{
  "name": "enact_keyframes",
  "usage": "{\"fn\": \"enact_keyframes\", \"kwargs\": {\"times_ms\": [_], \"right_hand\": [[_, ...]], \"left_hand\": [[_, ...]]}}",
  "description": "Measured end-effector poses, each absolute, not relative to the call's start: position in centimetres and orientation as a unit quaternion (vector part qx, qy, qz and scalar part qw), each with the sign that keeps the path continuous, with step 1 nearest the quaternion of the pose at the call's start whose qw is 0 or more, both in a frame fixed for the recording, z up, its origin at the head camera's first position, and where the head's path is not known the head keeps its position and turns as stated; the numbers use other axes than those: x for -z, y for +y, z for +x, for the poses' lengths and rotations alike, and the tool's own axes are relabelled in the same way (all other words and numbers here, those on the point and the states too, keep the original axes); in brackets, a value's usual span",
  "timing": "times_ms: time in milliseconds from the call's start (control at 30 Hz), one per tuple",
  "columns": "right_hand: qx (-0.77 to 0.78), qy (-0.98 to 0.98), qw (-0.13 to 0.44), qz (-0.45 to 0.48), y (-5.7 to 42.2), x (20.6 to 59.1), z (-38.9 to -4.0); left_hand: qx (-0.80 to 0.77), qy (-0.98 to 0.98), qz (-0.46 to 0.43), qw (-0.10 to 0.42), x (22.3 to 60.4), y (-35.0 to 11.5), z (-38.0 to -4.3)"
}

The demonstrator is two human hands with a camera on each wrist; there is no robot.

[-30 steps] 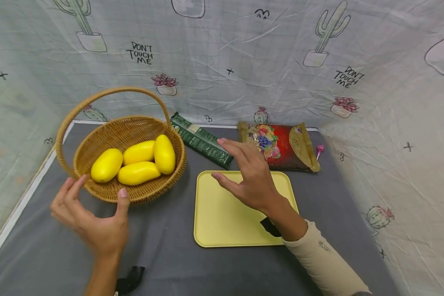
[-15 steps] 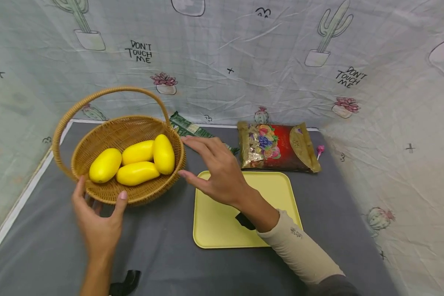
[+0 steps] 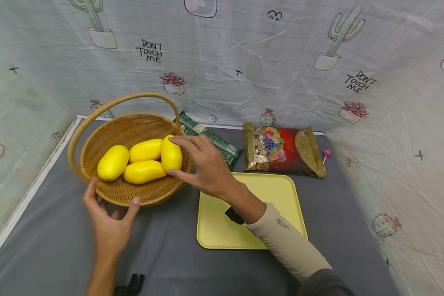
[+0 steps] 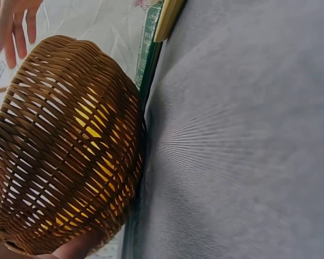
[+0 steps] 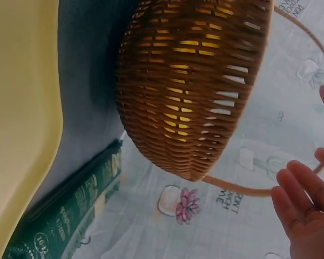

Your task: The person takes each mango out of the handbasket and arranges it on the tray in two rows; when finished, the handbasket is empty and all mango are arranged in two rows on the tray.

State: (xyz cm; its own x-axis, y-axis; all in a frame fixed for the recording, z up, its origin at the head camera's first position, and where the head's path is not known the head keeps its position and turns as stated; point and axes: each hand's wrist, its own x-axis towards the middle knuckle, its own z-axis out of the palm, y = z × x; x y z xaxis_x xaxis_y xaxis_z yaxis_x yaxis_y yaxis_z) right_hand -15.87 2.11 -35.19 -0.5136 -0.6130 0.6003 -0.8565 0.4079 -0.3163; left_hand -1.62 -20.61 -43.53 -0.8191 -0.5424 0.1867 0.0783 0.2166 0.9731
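Several yellow mangoes [image 3: 144, 172] lie in a wicker basket [image 3: 137, 119] at the table's left. My left hand [image 3: 109, 228] grips the basket's near rim, its thumb over the edge and other fingers lower on the outside. My right hand [image 3: 209, 166] hovers over the basket's right side. In the head view its fingers and thumb span the rightmost mango [image 3: 171, 154]; in the left wrist view its fingers hang loosely above the basket. The right wrist view shows the hand [image 5: 308, 210] with fingers apart, beyond the woven wall [image 5: 183, 91].
A yellow tray [image 3: 222, 230] lies right of the basket. Behind it are a green packet [image 3: 222, 144], a red and gold candy bag [image 3: 286, 150] and a pink lollipop [image 3: 326, 153]. A printed cloth [image 3: 214, 53] hangs along the back and sides.
My right hand has moved left from over the tray to over the rightmost mango. My left hand has closed onto the basket's near rim. The view has shifted slightly.
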Motion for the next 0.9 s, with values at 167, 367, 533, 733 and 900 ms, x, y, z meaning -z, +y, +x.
{"fn": "enact_keyframes", "kwargs": {"times_ms": [167,367,533,733,900], "right_hand": [[-0.291,-0.832,0.148,0.448,1.7,35.4,-16.8],[-0.265,-0.851,0.058,0.450,0.9,35.5,-18.4],[-0.237,-0.858,-0.009,0.456,-0.1,35.4,-19.6],[-0.186,-0.855,-0.067,0.479,-1.6,35.0,-21.1],[-0.140,-0.854,-0.100,0.491,-2.7,34.8,-22.1]], "left_hand": [[0.584,-0.758,0.146,0.251,43.7,-20.5,-1.2],[0.581,-0.761,0.154,0.245,43.7,-20.6,-0.9],[0.593,-0.753,0.154,0.242,43.6,-20.6,-0.8],[0.561,-0.773,0.168,0.244,43.5,-20.6,-0.8],[0.558,-0.774,0.169,0.246,43.4,-20.5,-0.8]]}}
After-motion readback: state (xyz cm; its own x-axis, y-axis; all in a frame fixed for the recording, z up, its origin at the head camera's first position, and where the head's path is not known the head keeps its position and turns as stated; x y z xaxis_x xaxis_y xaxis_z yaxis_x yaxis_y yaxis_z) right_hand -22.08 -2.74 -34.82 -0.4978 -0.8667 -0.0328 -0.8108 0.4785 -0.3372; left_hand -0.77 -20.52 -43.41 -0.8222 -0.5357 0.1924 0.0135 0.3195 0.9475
